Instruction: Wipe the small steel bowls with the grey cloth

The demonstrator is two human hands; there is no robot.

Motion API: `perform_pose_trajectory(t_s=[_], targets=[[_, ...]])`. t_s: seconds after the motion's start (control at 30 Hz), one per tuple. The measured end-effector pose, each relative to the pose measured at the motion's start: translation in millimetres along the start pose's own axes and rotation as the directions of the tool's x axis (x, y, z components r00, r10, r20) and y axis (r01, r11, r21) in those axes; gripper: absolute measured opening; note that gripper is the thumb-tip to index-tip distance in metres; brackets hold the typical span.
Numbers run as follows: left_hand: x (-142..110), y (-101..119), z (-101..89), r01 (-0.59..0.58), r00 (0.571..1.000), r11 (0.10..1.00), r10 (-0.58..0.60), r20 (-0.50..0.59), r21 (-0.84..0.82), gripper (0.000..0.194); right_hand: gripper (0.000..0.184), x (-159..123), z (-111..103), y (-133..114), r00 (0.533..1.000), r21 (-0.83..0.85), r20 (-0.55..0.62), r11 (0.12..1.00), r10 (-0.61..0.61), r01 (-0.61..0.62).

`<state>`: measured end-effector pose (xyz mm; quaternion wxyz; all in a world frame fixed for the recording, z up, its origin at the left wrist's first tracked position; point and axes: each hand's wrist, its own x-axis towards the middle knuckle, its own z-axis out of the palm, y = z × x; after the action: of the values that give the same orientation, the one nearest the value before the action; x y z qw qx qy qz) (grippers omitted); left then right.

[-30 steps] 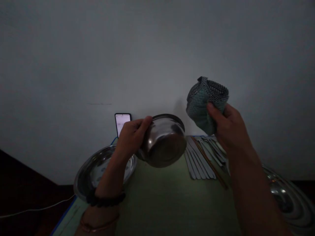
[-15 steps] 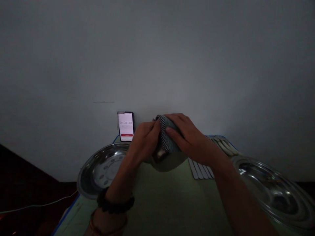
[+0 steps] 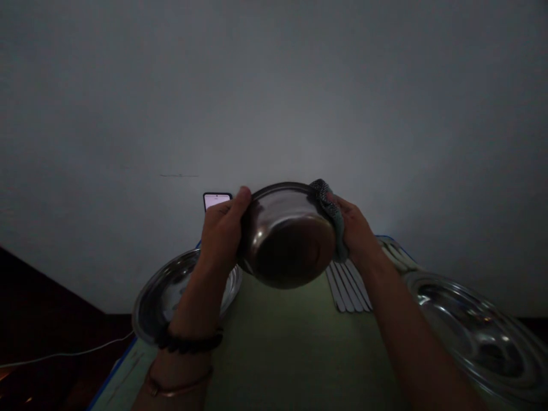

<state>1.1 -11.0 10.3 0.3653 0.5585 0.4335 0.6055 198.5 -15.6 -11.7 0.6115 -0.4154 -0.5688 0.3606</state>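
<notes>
A shiny metal bowl (image 3: 285, 228) is held up above the table, tilted so that its rounded outside and base face me. My left hand (image 3: 223, 231) grips its left side, thumb up at the rim. At the bowl's right side, a grey-green cloth (image 3: 336, 220) with a dark checked edge is bunched over the rim. My right hand (image 3: 354, 233) is closed on this cloth and pinches the rim through it. The inside of the bowl is turned away and hidden.
A large metal basin (image 3: 148, 302) stands at the left and another wide metal basin (image 3: 471, 337) at the right. Several flat pale-handled utensils (image 3: 349, 288) lie in a row on the green table (image 3: 299, 348). A phone (image 3: 217, 200) leans on the wall behind my left hand.
The bowl has been turned, so its outside and base now show. My hands have moved apart to opposite sides of it, and the cloth has gone right with my right hand.
</notes>
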Motion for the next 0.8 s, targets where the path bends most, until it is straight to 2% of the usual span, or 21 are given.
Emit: perform_pose_trajectory(t_s=[0.1,0.13,0.17,0.23,0.3,0.37,0.43,0.47,0.5,0.57,0.63,0.73,0.8], targets=[[7.5,-6.9,1.1,0.09,0.98,0.966,-0.129,-0.151,-0.242,0.041,0.036,2.8,6.4,5.7,0.99,0.056,-0.132,0.997,0.055,-0.048],[9.5,-8.2,1.1,0.11,0.974,0.95,-0.162,-0.161,-0.292,0.037,0.036,3.4,6.4,6.0,0.985,0.04,-0.163,0.998,0.064,-0.058],[10.9,-8.6,0.6,0.134,0.975,0.941,-0.181,-0.127,-0.312,0.032,0.035,3.9,4.7,5.6,0.981,0.017,-0.182,0.998,0.069,-0.067],[11.2,-6.9,-2.1,0.188,0.982,0.945,-0.189,0.023,-0.267,0.028,0.034,4.0,-3.3,3.0,0.984,-0.025,-0.165,0.997,0.071,-0.076],[7.7,-2.2,-4.9,0.237,0.958,0.956,-0.199,0.206,-0.176,0.028,0.034,2.1,-13.8,-1.9,0.997,-0.062,-0.047,0.996,0.053,-0.056],[1.1,3.7,-5.0,0.275,0.883,0.961,-0.238,0.404,-0.034,0.035,0.034,-1.7,-21.1,-9.4,0.988,-0.156,0.149,0.988,0.034,-0.011],[-6.1,9.2,-1.7,0.254,0.787,0.96,-0.276,0.552,0.117,0.041,0.034,-6.7,-22.3,-18.2,0.949,-0.281,0.315,0.957,0.025,0.068],[-9.1,11.2,0.7,0.221,0.752,0.961,-0.277,0.598,0.166,0.043,0.034,-8.9,-20.8,-22.2,0.932,-0.331,0.361,0.937,0.015,0.113],[-11.3,12.6,2.9,0.177,0.743,0.965,-0.259,0.617,0.192,0.044,0.035,-10.7,-18.6,-25.5,0.924,-0.362,0.382,0.919,-0.004,0.154],[-12.7,13.6,5.1,0.097,0.785,0.978,-0.189,0.59,0.185,0.043,0.035,-12.2,-13.7,-27.9,0.928,-0.378,0.367,0.903,-0.055,0.203],[-10.4,12.8,3.7,0.042,0.848,0.985,-0.124,0.515,0.169,0.043,0.033,-10.3,-9.9,-23.7,0.949,-0.334,0.303,0.924,-0.083,0.187],[-3.0,9.4,-0.3,0.088,0.962,0.996,-0.091,0.256,0.022,0.044,0.031,-3.5,-5.1,-7.6,0.991,-0.08,0.11,0.993,-0.079,0.088],[2.4,6.1,0.6,0.119,0.993,0.978,-0.116,0.029,-0.17,0.041,0.031,1.5,-1.1,4.3,0.999,0.132,-0.039,0.991,-0.031,0.036]])
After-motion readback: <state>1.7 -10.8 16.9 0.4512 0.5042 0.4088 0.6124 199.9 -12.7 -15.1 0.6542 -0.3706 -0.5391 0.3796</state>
